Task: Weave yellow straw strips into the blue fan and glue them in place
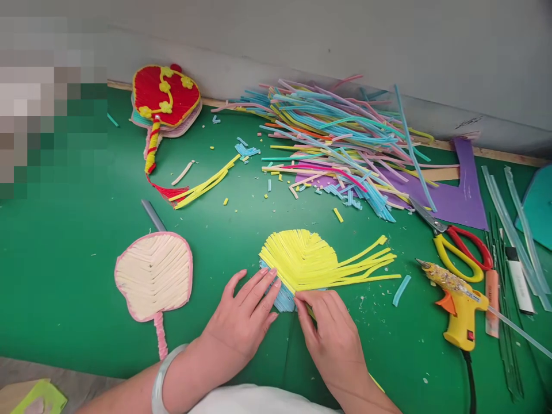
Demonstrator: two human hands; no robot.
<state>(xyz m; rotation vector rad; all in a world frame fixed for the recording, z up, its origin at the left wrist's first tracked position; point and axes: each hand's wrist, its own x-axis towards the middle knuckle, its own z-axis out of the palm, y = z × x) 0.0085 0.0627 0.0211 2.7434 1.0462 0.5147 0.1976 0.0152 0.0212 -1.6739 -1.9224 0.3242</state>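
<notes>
A fan-shaped piece of yellow chenille stems [302, 256] lies on the green table, over blue stems [284, 299] that show along its lower left. Long yellow ends trail off its right side. My left hand [244, 313] rests with outstretched fingers on the lower left edge of the piece, holding nothing. At the bottom edge, the thumb and fingers of my right hand [330, 328] pinch a yellow chenille stem where it meets the piece. Part of that stem is hidden behind the hand. Farther left lies a cream fan [153, 276] with a pink rim and handle.
Loose coloured stems [328, 126] are heaped at the back, beside purple sheet material [466, 195]. Scissors [457, 247], a yellow glue gun [463, 307] and clear glue sticks [513, 230] lie at right. A red fan [166, 95] with a tassel is at the back left.
</notes>
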